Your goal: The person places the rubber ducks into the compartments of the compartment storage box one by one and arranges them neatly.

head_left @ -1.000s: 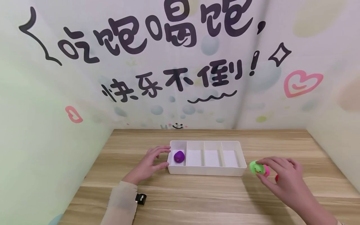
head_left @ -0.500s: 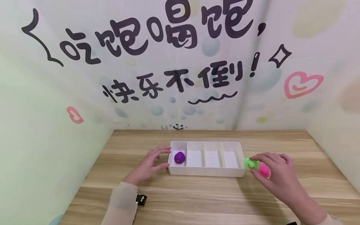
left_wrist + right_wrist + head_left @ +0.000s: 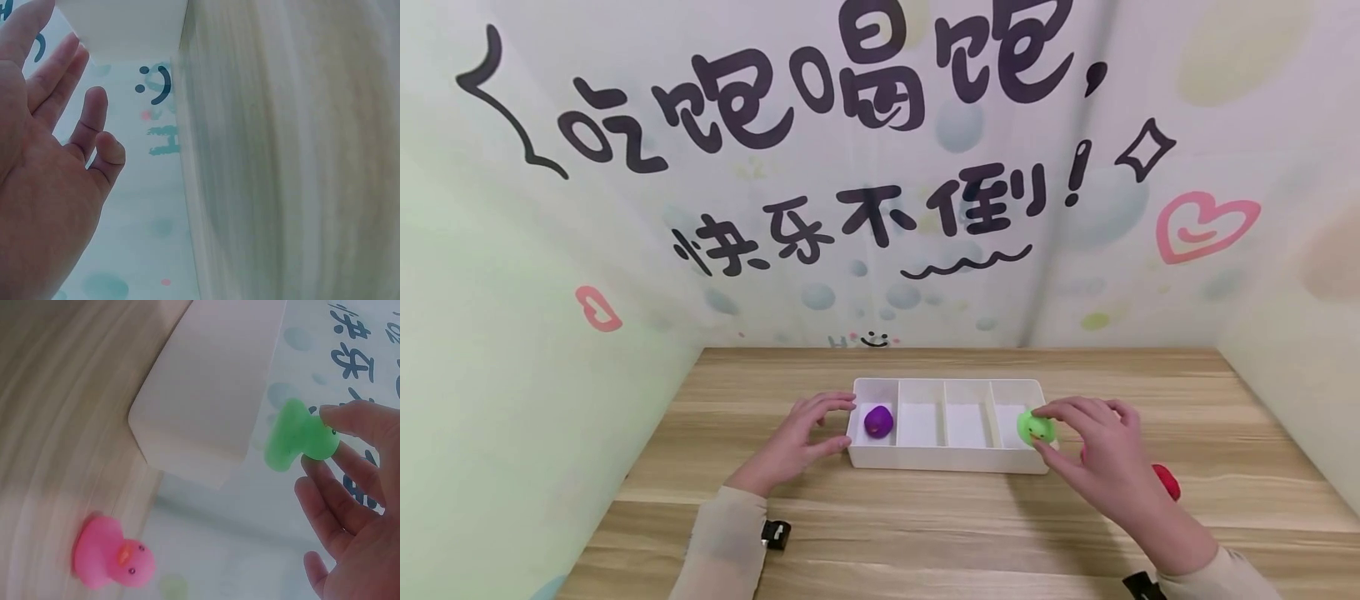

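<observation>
My right hand (image 3: pixel 1105 450) pinches a green rubber duck (image 3: pixel 1036 428) by the head between thumb and fingers. In the head view the duck appears over the right end of a white divided box (image 3: pixel 947 458); in the right wrist view it is raised above the rim. My left hand (image 3: pixel 801 437) is at the box's left end, its thumb and fingertips at the end wall, fingers fairly straight in the left wrist view. A rounded purple toy (image 3: pixel 878 422) lies in the leftmost compartment. The other visible compartments hold nothing.
A pink rubber duck (image 3: pixel 100 553) sits on the wood-grain table (image 3: pixel 925 533) beyond the box's right end, mostly hidden by my right hand in the head view. A red object (image 3: pixel 1167 482) shows partly behind that hand. A printed curtain (image 3: pixel 880 283) stands behind the table.
My right hand has carried the green duck leftward, from beside the box to over its right end. The left hand, box and purple toy have stayed put.
</observation>
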Tool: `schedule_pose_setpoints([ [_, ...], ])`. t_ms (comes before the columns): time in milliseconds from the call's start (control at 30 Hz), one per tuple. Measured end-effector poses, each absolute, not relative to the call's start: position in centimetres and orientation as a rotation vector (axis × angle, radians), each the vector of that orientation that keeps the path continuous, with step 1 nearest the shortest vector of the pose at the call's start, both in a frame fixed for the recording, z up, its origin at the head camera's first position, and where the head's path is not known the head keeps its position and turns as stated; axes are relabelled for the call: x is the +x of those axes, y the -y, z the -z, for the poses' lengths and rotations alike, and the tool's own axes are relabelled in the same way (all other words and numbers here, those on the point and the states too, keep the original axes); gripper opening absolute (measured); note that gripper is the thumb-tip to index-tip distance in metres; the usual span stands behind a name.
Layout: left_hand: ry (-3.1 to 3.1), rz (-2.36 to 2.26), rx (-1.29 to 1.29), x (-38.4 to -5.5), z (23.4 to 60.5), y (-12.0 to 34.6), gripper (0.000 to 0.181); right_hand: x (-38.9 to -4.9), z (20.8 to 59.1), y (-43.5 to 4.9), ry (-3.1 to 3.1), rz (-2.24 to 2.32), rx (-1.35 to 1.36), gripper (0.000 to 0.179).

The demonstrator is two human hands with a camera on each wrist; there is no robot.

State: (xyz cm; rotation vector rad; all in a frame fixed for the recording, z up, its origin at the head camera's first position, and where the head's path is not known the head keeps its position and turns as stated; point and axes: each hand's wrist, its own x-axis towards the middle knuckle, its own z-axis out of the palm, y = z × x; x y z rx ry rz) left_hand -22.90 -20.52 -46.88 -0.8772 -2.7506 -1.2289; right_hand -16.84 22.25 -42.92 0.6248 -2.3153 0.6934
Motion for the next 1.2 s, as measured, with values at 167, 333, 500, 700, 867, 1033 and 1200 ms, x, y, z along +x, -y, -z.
schedule_pose_setpoints([
  [167,2.744,1.235,-0.881,-23.0,46.9,20.4,0.052,-17.3,42.9,-21.4,2.347,-0.693,0.62,0.043],
  [333,2.745,1.247,-0.875,-23.0,47.0,20.6,0.053,-17.8,43.1,-20.6,2.362,-0.705,0.618,0.04],
  [500,2.754,1.239,-0.865,-22.9,46.9,20.7,0.054,-18.1,43.2,-19.7,2.38,-0.715,0.619,0.039],
  [700,2.75,1.239,-0.871,-22.8,46.9,20.6,0.054,-18.4,43.3,-18.7,2.393,-0.716,0.631,0.038],
  [867,2.749,1.239,-0.873,-22.8,46.8,20.5,0.053,-18.7,43.4,-18.1,2.391,-0.737,0.646,0.038],
  [1033,2.739,1.245,-0.887,-23.0,47.1,20.4,0.053,-18.9,43.5,-17.5,2.385,-0.75,0.66,0.037],
  [1200,2.728,1.264,-0.884,-23.1,47.2,20.4,0.053,-19.3,43.5,-16.7,2.384,-0.766,0.674,0.038],
])
